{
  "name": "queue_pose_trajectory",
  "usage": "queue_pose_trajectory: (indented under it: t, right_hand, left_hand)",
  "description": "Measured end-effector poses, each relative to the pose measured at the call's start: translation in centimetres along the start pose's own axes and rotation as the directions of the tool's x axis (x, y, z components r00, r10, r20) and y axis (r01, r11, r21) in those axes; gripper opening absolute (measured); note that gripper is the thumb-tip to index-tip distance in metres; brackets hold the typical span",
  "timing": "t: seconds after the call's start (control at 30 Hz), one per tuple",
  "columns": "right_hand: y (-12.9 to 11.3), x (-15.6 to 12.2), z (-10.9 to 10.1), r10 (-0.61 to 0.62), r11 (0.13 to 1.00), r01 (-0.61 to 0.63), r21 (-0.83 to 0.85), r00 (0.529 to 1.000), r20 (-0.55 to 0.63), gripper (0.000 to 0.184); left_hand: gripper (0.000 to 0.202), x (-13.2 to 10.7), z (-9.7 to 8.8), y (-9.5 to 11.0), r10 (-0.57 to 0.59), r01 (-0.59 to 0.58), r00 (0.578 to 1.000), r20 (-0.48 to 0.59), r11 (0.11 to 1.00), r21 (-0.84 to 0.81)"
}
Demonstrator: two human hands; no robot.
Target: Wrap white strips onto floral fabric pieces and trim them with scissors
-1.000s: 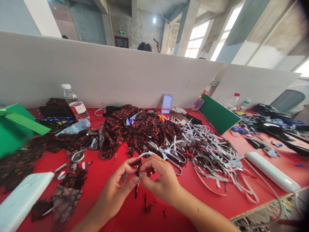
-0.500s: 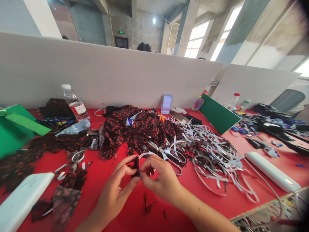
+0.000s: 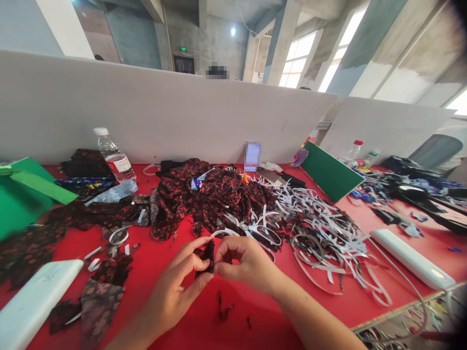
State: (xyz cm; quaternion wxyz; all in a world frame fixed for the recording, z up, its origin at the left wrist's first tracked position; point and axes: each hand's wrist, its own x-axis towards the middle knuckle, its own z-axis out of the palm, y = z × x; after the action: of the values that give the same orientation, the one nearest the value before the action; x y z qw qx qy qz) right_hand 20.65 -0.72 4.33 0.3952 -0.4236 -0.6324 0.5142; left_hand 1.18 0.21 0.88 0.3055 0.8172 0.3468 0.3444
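Observation:
Between my hands is a small piece of dark patterned fabric (image 3: 208, 253). My left hand (image 3: 184, 277) pinches it with thumb and fingers. My right hand (image 3: 242, 262) is closed, thumb and forefinger pressed together at the fabric's right edge; whether they grip the cloth or a thread is hidden. A white strip (image 3: 221, 233) curves just above the fingertips. Beyond my right hand lie scissors (image 3: 251, 231) with pale handles. Behind them a heap of dark red-flowered fabric (image 3: 215, 194) spreads out. Small dark scraps (image 3: 223, 311) rest on the red table (image 3: 189, 323) below my hands.
White strips (image 3: 324, 228) lie tangled on the right. A bottle (image 3: 116, 160) stands at back left, and a phone (image 3: 252, 156) leans against the grey partition (image 3: 164, 112). Green boards (image 3: 330, 172) flank the workspace. White oblong devices (image 3: 40, 301) lie at both sides.
Both hands have shifted slightly right with the fabric piece. My right fingers have drawn closer together at its edge. Things on the table look unmoved.

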Motion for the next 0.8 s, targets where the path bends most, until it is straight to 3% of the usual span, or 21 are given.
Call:
queue_pose_trajectory:
  t: [0.13, 0.2, 0.3, 0.4, 0.47, 0.8]
  right_hand:
    - [0.5, 0.1, -0.1, 0.105, 0.978, -0.117, 0.17, 0.991, 0.076, 0.011]
    - [0.6, 0.2, -0.1, 0.135, 0.959, -0.154, 0.237, 0.986, 0.094, 0.015]
    - [0.3, 0.4, -0.1, 0.134, 0.937, -0.159, 0.313, 0.986, 0.098, 0.019]
    - [0.0, 0.4, 0.1, 0.109, 0.941, -0.125, 0.314, 0.992, 0.071, 0.017]
    - [-0.1, 0.3, 0.3, 0.109, 0.953, -0.117, 0.278, 0.993, 0.043, 0.014]
    - [0.0, 0.1, 0.5, 0.126, 0.975, -0.123, 0.187, 0.992, -0.004, 0.012]
  left_hand:
    - [0.007, -0.3, -0.2, -0.2, 0.078, -0.078, 0.997, 0.001, 0.996, 0.048]
    - [0.006, -0.4, -0.1, -0.3, 0.058, -0.058, 0.998, -0.005, 0.998, 0.01]
    - [0.004, -0.3, 0.3, -0.2, -0.076, 0.069, 0.997, -0.027, 0.973, -0.22]
    - [0.006, 0.0, 0.8, 0.1, -0.212, 0.181, 0.977, -0.005, 0.845, -0.504]
    - [0.007, 0.1, 1.0, 0.2, -0.252, 0.207, 0.968, 0.003, 0.787, -0.581]
    - [0.006, 0.0, 1.0, 0.1, -0.218, 0.193, 0.976, -0.001, 0.865, -0.463]
